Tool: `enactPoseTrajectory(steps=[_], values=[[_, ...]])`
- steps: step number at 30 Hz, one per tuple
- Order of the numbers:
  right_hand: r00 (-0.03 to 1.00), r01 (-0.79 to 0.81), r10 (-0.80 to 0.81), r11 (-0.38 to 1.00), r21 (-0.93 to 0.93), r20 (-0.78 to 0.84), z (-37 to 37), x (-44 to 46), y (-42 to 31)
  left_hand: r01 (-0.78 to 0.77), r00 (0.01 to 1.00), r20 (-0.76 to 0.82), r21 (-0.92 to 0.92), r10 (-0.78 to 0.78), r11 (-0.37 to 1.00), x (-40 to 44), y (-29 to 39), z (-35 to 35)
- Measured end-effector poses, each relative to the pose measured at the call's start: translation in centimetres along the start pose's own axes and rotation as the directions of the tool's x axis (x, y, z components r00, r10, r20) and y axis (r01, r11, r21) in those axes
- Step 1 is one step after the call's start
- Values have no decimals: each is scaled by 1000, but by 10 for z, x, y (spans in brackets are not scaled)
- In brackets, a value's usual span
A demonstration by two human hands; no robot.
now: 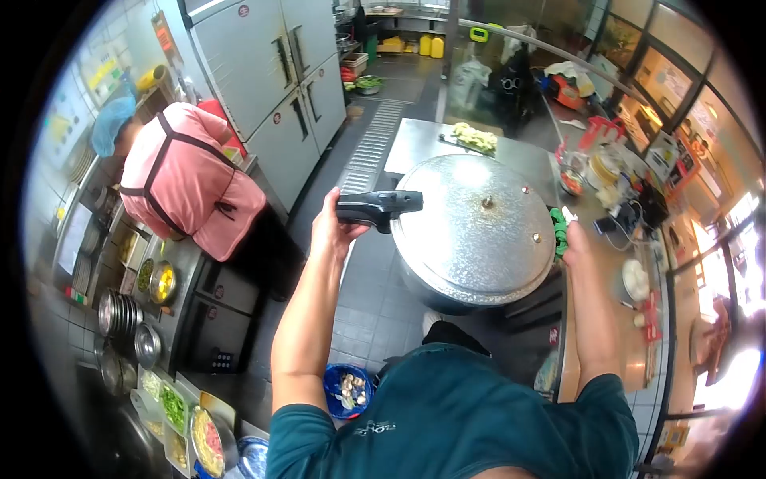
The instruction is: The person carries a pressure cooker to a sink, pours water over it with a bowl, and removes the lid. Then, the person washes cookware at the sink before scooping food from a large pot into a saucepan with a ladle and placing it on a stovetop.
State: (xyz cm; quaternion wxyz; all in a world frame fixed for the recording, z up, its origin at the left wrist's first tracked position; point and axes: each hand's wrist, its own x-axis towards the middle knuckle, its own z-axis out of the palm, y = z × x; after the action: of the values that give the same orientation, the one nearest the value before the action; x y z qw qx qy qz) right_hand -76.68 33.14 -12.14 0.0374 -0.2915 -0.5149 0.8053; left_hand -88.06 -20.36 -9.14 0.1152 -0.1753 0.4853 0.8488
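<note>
Head view: we see the pot [435,286] in front of the body, at the middle of the view, with its metal lid [471,247] on. A small valve [487,203] stands near the lid's centre, and two smaller fittings sit toward its right edge. What lies under the base we cannot tell.

Left hand [333,227]: fingers wrapped round the black handle [379,209], thumb over the top side. Right hand [576,239]: at the opposite side of the pot, clamped on a green cloth [558,231] that lies against the rim; we find its fingertips partly hidden there. Both forearms reach forward from teal sleeves.

Beyond the pot we record a steel table [411,148] bearing chopped vegetables [475,137] on a dark board. To the right runs a counter [606,339] crowded with bags and containers, among them a bowl [635,279] of white pieces. A blue bucket [329,391] with scraps in it sits near the left elbow.

On the left we note a co-worker [191,172] in a pink top and blue cap, bent over a worktop beside a tall fridge [259,72]. Nearer us are stacked pans [120,311] and trays of cut food [171,405].
</note>
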Motion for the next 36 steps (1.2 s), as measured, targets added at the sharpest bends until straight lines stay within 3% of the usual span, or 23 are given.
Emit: enactPoseTrajectory(steps=[1, 5, 8, 9, 13, 15, 24, 34, 36], values=[[993, 5, -7, 1000, 22, 119, 5, 33, 0, 0, 1000, 7, 30, 0, 1000, 25, 9, -4], [1000, -26, 27, 994, -103, 0, 68, 103, -7, 16, 999, -38, 3, -16, 1000, 106, 35, -10], [1000, 3, -3, 1000, -22, -16, 120, 166, -2, 26, 999, -34, 9, -25, 1000, 179, 49, -23], [995, -42, 43, 999, -22, 89, 129, 189, -1, 14, 994, -104, 2, -14, 1000, 186, 57, -11], [994, -60, 56, 997, -43, -97, 203, 239, 4, 19, 988, -151, 6, -18, 1000, 264, 94, -23], [998, -32, 30, 999, -28, -52, 233, 270, 5, -5, 989, -149, 30, 9, 1000, 304, 110, -25], [985, 78, -72, 997, 29, -157, 362, 377, 45, 60, 997, 51, 29, -61, 998, 525, 202, -73], [922, 66, -40, 996, 55, -385, 488, 526, 33, 116, 983, 137, 67, -124, 991, 745, 289, -53], [990, 60, -45, 993, 104, -136, 495, 561, 20, 112, 983, 139, 60, -120, 992, 785, 301, -44]])
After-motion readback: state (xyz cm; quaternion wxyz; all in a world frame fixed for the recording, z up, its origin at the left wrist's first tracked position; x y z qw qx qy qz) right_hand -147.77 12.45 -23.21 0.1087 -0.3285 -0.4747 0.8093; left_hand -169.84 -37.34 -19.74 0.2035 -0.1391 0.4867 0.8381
